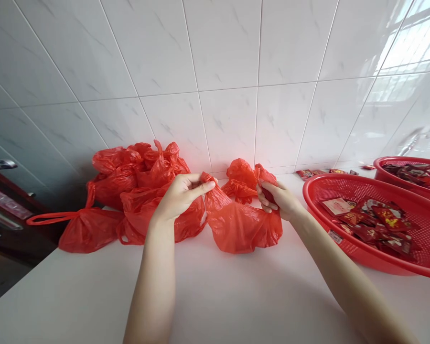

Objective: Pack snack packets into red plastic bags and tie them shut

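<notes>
Left hand [181, 196], on my feed, pinches a twisted corner of the bag [241, 227] between thumb and fingers; the right hand [277, 198] is curled round its crumpled other side. I see thin, glossy red film slung between the two above the tabletop [218, 296]; I can't tell whether its bottom touches.

Sweeping from the left, I find a tied bag [89, 231], rounded, one stringy loop stretched sideways. Beside it, a heap [139, 172] of bulging, wrinkled red bags leans near the wall [225, 48] of smooth, veined tiles. Behind the held bag sits a crinkled clump [240, 177]. Further right I see flat, shiny packets [306, 175], then a perforated plastic basket [390, 267] of foil sachets [387, 217], and behind it a second basket [378, 167].
</notes>
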